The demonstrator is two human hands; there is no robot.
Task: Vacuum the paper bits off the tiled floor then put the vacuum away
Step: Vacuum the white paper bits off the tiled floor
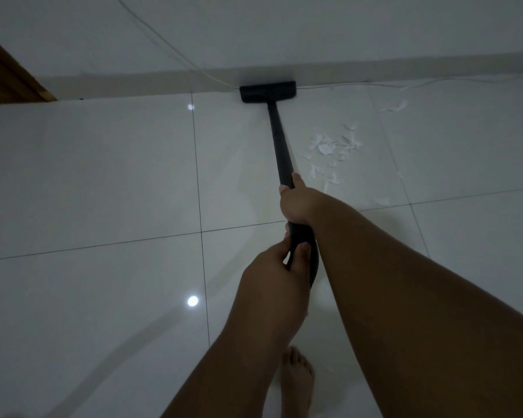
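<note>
**Vacuum head at the wall, paper to its right**

Both hands grip the black vacuum tube [280, 140]: right hand [295, 202] higher, left hand [274, 273] below. The vacuum head [267, 92] sits upper centre against the baseboard [133, 84]. Paper bits [332, 146] lie right of the tube on the tiled floor [88, 176].

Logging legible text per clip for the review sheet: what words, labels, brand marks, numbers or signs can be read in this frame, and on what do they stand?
None can be read in this frame.
Vacuum head and black tube: plain, no mark visible.
Floor tiles, wall and paper bits: no print can be made out; the frame is dim.
</note>
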